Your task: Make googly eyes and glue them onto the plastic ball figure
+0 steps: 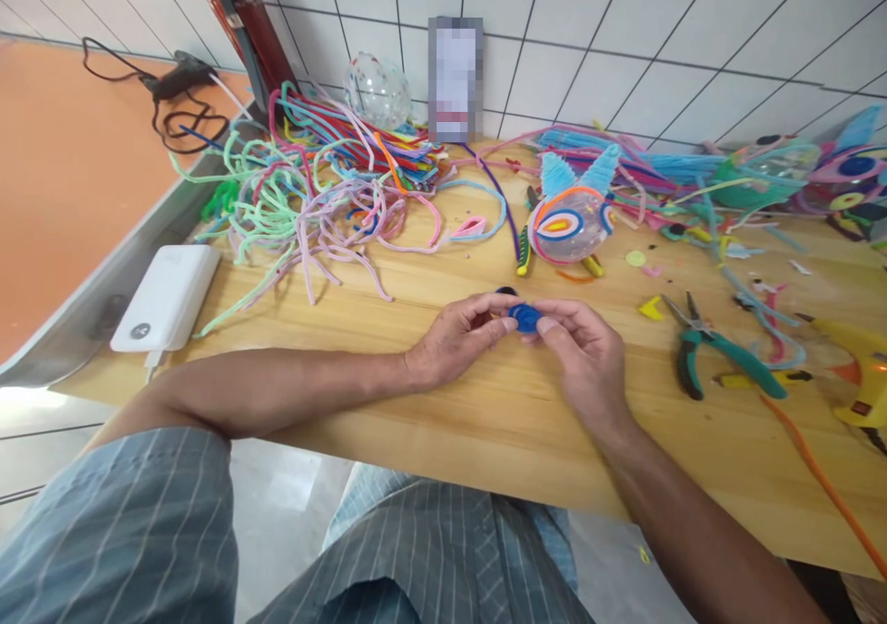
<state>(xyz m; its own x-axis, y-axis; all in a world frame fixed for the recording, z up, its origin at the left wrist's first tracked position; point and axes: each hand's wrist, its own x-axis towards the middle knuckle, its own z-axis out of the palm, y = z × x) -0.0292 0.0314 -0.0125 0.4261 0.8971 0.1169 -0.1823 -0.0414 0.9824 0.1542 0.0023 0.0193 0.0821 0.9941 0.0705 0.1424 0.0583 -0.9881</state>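
Note:
Between my fingertips is a small dark-blue coil (525, 318), which looks like wound pipe cleaner. My left hand (466, 333) pinches its left edge with thumb and fingers. On the opposite edge, my right hand (582, 342) grips it the same way. A small black round piece (506, 290) shows just behind my left fingertips; whether I touch it I cannot tell. Beyond my hands stands a clear ball (572, 231) with fuzzy blue ears (580, 171), an orange band and ringed eye shapes in white, blue and orange.
Left of centre lies a tangle of pastel pipe cleaners (319, 199). A white power bank (166, 299) sits at the left edge. To the right are green-handled pliers (721, 351), a yellow glue gun (856, 356) and an orange strip (824, 476). A phone (455, 79) leans on the tiled wall.

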